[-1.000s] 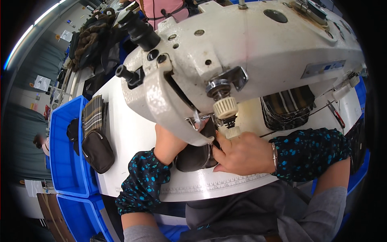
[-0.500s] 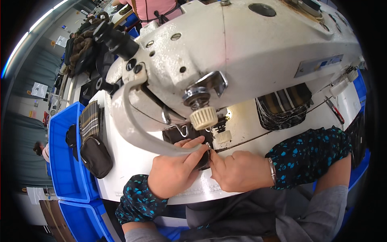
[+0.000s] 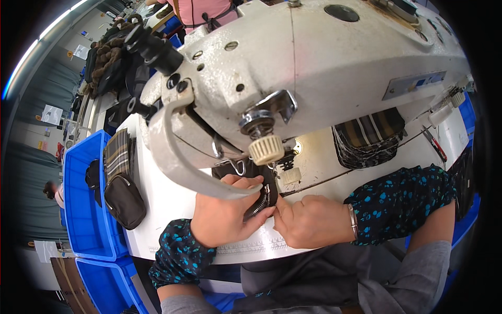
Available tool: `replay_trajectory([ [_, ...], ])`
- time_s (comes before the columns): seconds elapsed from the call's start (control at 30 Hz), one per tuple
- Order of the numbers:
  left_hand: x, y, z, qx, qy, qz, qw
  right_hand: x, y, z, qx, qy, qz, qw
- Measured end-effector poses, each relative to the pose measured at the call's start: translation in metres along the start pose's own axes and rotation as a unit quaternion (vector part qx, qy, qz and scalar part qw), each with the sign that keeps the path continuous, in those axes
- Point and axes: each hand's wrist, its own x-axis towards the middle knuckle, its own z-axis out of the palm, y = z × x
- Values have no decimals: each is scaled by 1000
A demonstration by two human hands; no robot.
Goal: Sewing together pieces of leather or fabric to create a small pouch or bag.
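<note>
A dark fabric piece with a metal-toothed zipper (image 3: 268,197) lies at the front of the white sewing machine (image 3: 324,68), partly under its head. My left hand (image 3: 219,217) holds it down from the left, fingers over the cloth and thumb stretched toward the zipper's near end. From the right, my right hand (image 3: 314,222) grips the near edge with curled fingers and its forefinger against the zipper. The two hands nearly meet there. The presser foot and needle are mostly hidden behind the cream tension knob (image 3: 265,150) and the curved light-grey guard (image 3: 180,162).
Striped fabric pieces (image 3: 370,136) are stacked right of the needle area, with red-handled snips (image 3: 435,144) beyond. A dark pouch (image 3: 124,201) and striped cloth lie at the table's left edge, beside a blue bin (image 3: 86,225). Someone in pink (image 3: 201,13) is at the back.
My left thumb has moved down and away from the forefinger, so more of the zipper shows between them. My right hand stays nearly in place. The view has shifted slightly.
</note>
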Motion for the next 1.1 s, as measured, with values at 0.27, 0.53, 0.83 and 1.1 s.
replay_trajectory([
  [0.27, -1, 7, 3, 25, -38, -39, 998, 1, 3, 3, -4, 35, -7, 999],
  [0.53, -5, 3, 9, 17, -13, -22, 1000, 1, 4, 0, -5, -34, -8, 999],
  [0.83, 5, -15, 15, 10, 35, -6, 999, 3, 15, 14, -35, 15, 15, 999],
  [1.1, 9, -27, 14, 37, 5, -52, 998, 5, 25, 20, -47, 22, 50, 997],
])
